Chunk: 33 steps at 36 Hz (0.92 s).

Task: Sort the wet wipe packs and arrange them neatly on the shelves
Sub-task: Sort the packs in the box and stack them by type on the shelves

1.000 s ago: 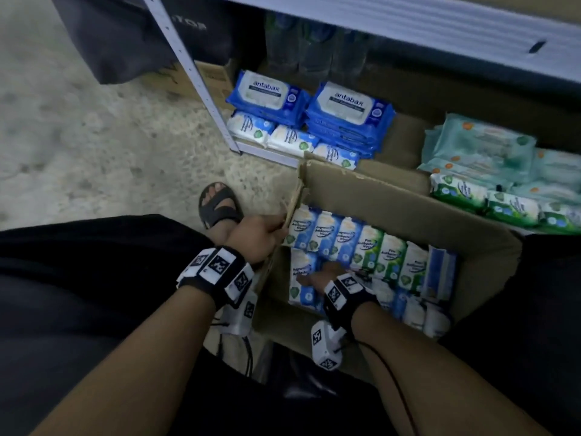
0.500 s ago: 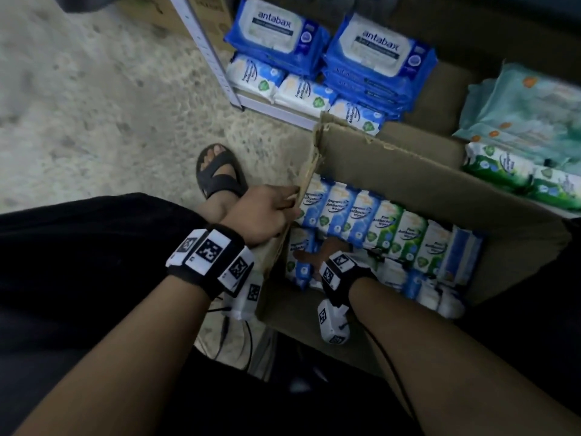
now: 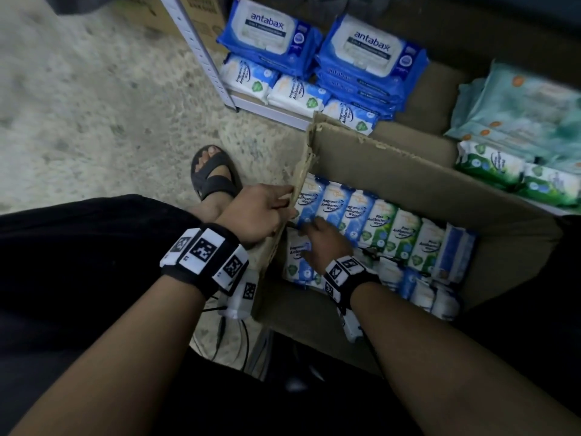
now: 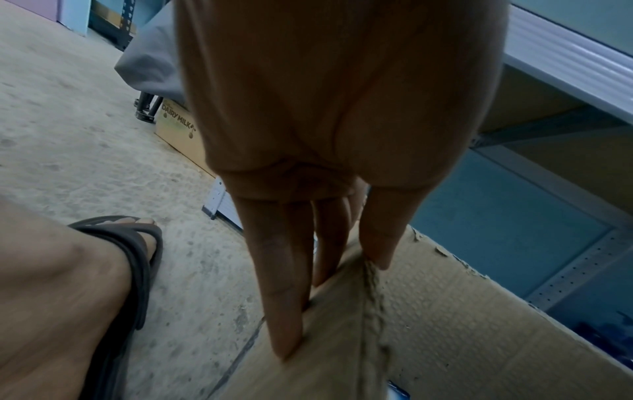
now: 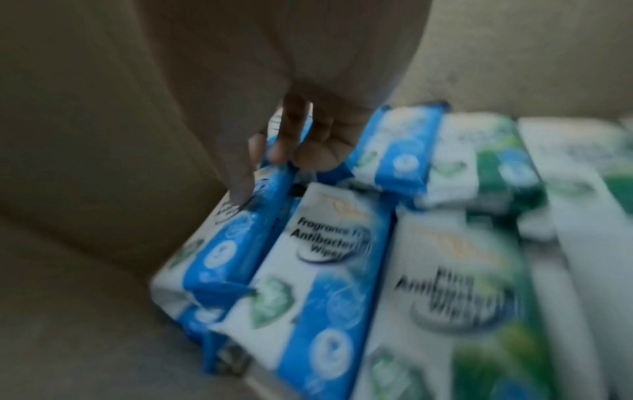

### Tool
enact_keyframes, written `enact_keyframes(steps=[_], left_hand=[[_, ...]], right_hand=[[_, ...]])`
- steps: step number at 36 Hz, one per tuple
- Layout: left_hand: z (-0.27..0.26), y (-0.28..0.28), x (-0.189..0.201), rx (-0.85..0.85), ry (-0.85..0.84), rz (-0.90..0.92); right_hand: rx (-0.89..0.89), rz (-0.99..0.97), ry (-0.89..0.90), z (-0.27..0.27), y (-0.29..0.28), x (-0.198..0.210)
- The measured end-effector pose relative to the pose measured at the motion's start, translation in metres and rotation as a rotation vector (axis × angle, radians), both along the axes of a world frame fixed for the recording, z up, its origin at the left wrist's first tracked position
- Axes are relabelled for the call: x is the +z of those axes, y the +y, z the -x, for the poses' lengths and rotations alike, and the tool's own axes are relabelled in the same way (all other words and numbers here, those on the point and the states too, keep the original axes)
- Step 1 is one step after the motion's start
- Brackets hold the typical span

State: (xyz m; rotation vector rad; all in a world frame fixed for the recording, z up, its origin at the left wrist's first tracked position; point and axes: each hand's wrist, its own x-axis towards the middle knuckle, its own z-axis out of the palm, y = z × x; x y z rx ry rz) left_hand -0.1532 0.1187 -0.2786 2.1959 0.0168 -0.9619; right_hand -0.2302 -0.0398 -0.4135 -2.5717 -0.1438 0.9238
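An open cardboard box (image 3: 408,171) on the floor holds rows of blue-and-white packs (image 3: 333,206) and green pine packs (image 3: 405,237) standing on end. My left hand (image 3: 267,212) pinches the box's left wall, fingers (image 4: 284,324) outside and thumb inside, as the left wrist view shows. My right hand (image 3: 317,234) is inside the box at the far-left blue pack (image 5: 232,243). There the thumb lies on its face and the fingers (image 5: 287,146) curl over its top end, though that view is blurred. The lower shelf carries blue antabax packs (image 3: 371,48), small blue-and-white packs (image 3: 248,80) and green packs (image 3: 490,162).
A white shelf post (image 3: 198,51) stands left of the shelf stock. Pale teal packs (image 3: 518,105) are piled at the back right. My sandalled foot (image 3: 213,174) is on the concrete floor beside the box. A Dairy Milk carton (image 4: 178,127) stands by the shelf base.
My right hand has moved from the near row forward to the far-left blue pack in the back row. The left hand has kept its hold on the box wall. The head view has tipped downward.
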Motion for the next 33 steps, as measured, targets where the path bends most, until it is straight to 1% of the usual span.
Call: enact_keyframes(steps=[2, 5, 9, 12, 15, 17, 20, 23, 28, 31, 33], left_hand=[[0.000, 0.000, -0.001, 0.009, 0.008, 0.010], [0.000, 0.000, -0.003, 0.021, 0.022, 0.031], [0.000, 0.002, -0.005, 0.026, 0.037, 0.037], [0.000, 0.002, -0.004, 0.005, 0.029, 0.023], [0.000, 0.003, -0.004, 0.025, 0.045, 0.037], [0.000, 0.003, -0.004, 0.017, 0.039, 0.034], [0.000, 0.004, -0.005, 0.010, 0.031, 0.034], [-0.001, 0.005, -0.007, -0.006, 0.030, 0.026], [-0.002, 0.006, -0.012, -0.021, 0.021, 0.042], [-0.003, 0.008, -0.016, -0.031, 0.013, 0.044], [-0.003, 0.008, -0.018, -0.030, 0.014, 0.048]], right_hand=[[0.074, 0.007, -0.007, 0.003, 0.001, -0.002], [0.128, 0.066, 0.029, 0.006, 0.001, -0.004], [0.155, 0.128, 0.025, 0.010, 0.005, -0.002], [0.170, 0.144, 0.010, 0.009, 0.006, -0.003], [0.214, 0.153, -0.016, 0.009, 0.002, -0.006], [0.219, 0.139, -0.033, 0.010, -0.001, -0.008], [0.177, 0.098, 0.001, 0.012, -0.002, -0.010], [0.179, 0.132, 0.018, 0.011, -0.001, -0.008], [0.218, 0.188, -0.023, 0.012, 0.003, -0.008], [0.279, 0.143, -0.062, 0.011, 0.007, -0.003], [0.313, 0.064, -0.086, 0.010, 0.014, -0.003]])
